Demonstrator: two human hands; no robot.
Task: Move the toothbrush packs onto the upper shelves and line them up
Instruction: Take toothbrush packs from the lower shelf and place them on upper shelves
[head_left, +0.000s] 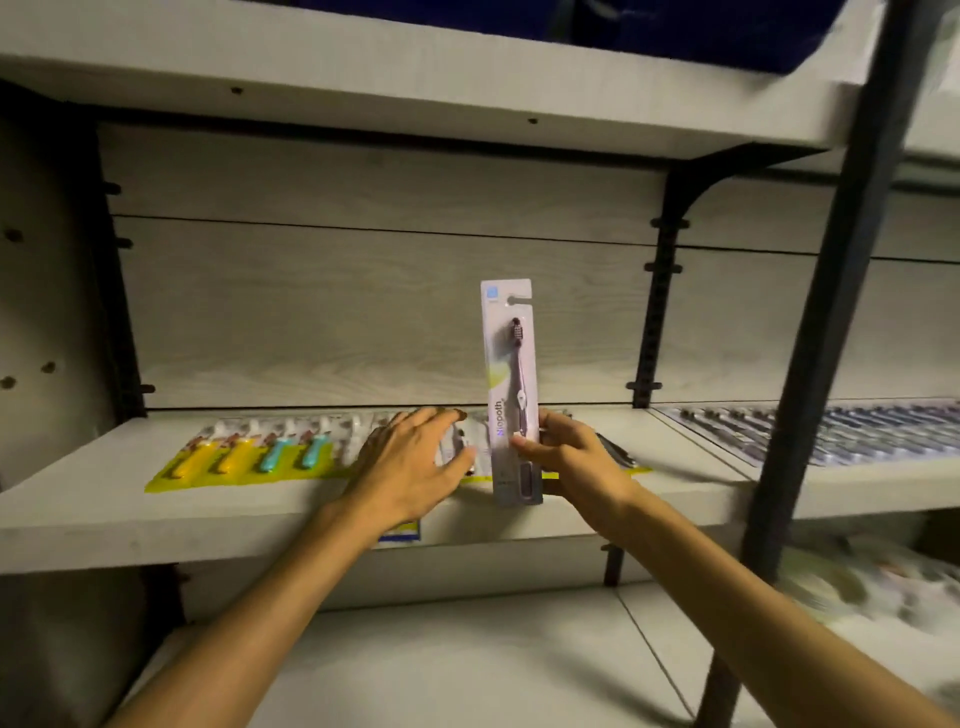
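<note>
Toothbrush pack upright over the front part of the shelf, near its middle, gripped low down by the right hand. Left hand just left of it, fingers spread, resting on the row of flat packs. That row lies along the shelf, running from the left side to behind the upright pack. Back panel behind all of it. Further right, past the post, a neighbouring shelf carries more packs lying flat. Another shelf board overhead.
</note>
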